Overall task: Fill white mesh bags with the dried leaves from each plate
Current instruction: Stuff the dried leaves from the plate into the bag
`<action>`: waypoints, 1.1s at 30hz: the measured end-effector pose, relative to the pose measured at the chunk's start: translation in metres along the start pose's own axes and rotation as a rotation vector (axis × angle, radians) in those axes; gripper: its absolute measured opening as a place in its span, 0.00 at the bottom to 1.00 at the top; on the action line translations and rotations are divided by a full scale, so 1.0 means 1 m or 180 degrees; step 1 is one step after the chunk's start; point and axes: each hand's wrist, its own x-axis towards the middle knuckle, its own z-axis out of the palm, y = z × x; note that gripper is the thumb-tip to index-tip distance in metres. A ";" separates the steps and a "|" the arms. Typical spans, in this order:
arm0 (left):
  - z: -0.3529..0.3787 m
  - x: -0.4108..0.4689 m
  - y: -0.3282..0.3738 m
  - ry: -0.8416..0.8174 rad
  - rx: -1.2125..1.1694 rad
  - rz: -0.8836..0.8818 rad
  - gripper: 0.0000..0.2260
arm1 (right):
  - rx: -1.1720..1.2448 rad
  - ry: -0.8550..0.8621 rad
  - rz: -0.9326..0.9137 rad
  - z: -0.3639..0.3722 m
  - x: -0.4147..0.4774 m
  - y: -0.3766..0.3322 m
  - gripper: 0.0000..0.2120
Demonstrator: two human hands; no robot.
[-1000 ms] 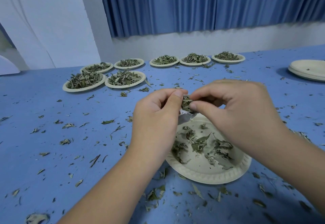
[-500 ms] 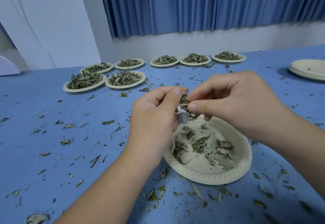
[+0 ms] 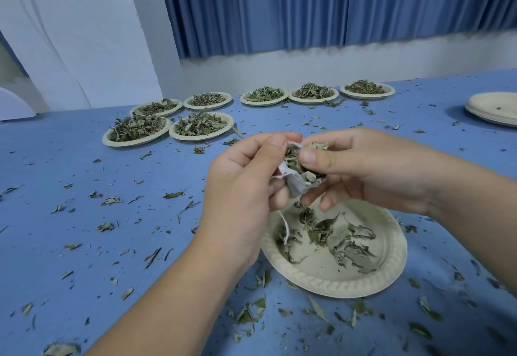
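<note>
A small white mesh bag [image 3: 296, 185] hangs above a pale paper plate [image 3: 389, 266]. My left hand [image 3: 246, 187] pinches the bag's open mouth, and its drawstring [image 3: 286, 228] dangles toward the plate. My right hand [image 3: 363, 168] presses a pinch of dried leaves [image 3: 305, 172] into the opening with thumb and fingers. Some loose dried leaves [image 3: 335, 235] still lie in the plate under both hands. Most of the bag is hidden between my fingers.
Several plates heaped with dried leaves [image 3: 137, 129] line the far side of the blue table [image 3: 84, 215]. A stack of bare paper plates [image 3: 495, 108] sits at the far right. Leaf crumbs are scattered everywhere. Blue curtains [image 3: 307, 6] hang behind.
Both hands have lifted a little higher above the plate. The bag and its drawstring show more, and the right thumb has pushed leaves deeper into the mouth.
</note>
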 end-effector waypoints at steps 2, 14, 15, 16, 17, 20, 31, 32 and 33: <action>0.000 -0.001 0.001 -0.0064 0.0082 0.0015 0.10 | 0.0239 -0.0112 -0.0032 0.001 0.001 0.002 0.15; 0.003 -0.004 -0.002 0.0142 0.1661 0.0680 0.15 | -0.1361 0.1347 -0.0043 0.017 0.013 -0.001 0.07; 0.003 -0.004 -0.002 0.0162 0.1595 0.0640 0.15 | -0.1628 0.1449 -0.0063 0.020 0.016 -0.001 0.06; 0.003 -0.003 -0.002 0.0179 0.1540 0.0603 0.14 | -0.1926 0.1549 -0.0107 0.023 0.018 -0.001 0.04; 0.003 -0.003 -0.002 0.0191 0.1502 0.0578 0.14 | -0.2216 0.1648 -0.0155 0.026 0.021 -0.001 0.02; 0.004 -0.002 -0.003 0.0274 0.1437 0.0538 0.14 | -0.2534 0.1756 -0.0259 0.030 0.023 -0.001 0.03; -0.003 0.003 -0.003 0.0678 0.0958 0.0321 0.12 | -0.1860 0.0889 -0.0924 0.009 -0.017 -0.006 0.24; -0.003 0.002 -0.002 0.0688 0.0931 0.0302 0.12 | -0.2066 0.0922 -0.1053 0.010 -0.018 -0.005 0.24; -0.003 0.002 -0.002 0.0680 0.0909 0.0296 0.12 | -0.2283 0.0984 -0.1197 0.011 -0.017 -0.003 0.22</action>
